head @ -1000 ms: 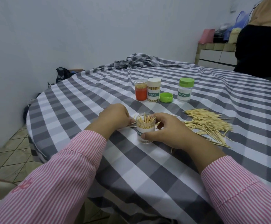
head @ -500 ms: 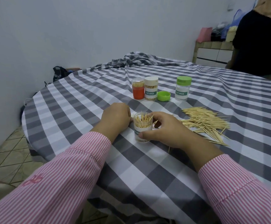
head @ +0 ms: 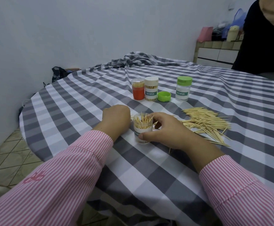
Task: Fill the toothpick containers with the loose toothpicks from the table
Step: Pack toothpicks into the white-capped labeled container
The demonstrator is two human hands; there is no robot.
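I see my right hand [head: 167, 129] curled round the open clear container [head: 142, 130], thumb across its label and fingers behind the rim, so that grip is narrow and holding the container upright on the counter [head: 77, 101], which wears a grey-and-white checked cloth. The container is partly filled, with toothpick tips standing above its mouth. My left hand [head: 116, 119] rests knuckles-up just beside the container on its left; its fingers are tucked under and hidden from me, so I cannot tell whether that grip holds anything. A few loose sticks lie between the two hands behind the container. The main heap of loose toothpicks [head: 206, 123] lies on the cloth to the right of my right hand, spread in a fan. Farther back stand three more containers in a row: an orange one [head: 138, 91] touching a white-capped one full of toothpicks [head: 151, 91], then a loose green lid [head: 164, 96] lying on the cloth, then a green-capped container [head: 183, 90] apart to the right. A person in dark clothing [head: 263, 38] stands at the far right edge.
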